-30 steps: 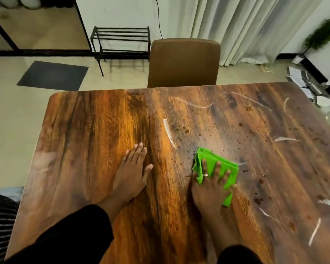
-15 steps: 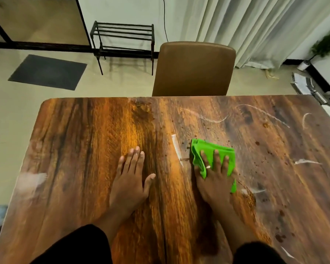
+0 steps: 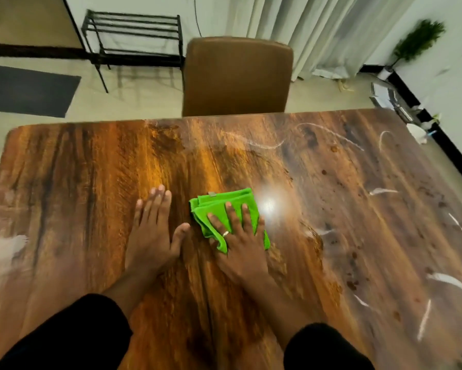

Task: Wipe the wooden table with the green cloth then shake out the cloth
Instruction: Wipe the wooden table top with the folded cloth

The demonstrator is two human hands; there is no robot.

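Observation:
A folded green cloth point(image 3: 219, 205) lies on the wooden table point(image 3: 77, 169), near its middle. My right hand point(image 3: 239, 241) presses flat on the cloth, fingers spread over it, a ring on one finger. My left hand point(image 3: 152, 231) rests flat on the bare wood just left of the cloth, palm down, its thumb close to the cloth's edge. White smears and dark spots mark the right half of the table.
A brown chair point(image 3: 236, 76) is pushed in at the table's far edge. Behind it stand a black metal rack point(image 3: 133, 36) and pale curtains point(image 3: 317, 30). A dark mat point(image 3: 27, 89) lies on the floor at left; a small plant point(image 3: 416, 41) and clutter sit at right.
My right hand has slid the cloth leftward across the table, up to my left hand. The white streak between the hands is gone. My left hand has stayed flat.

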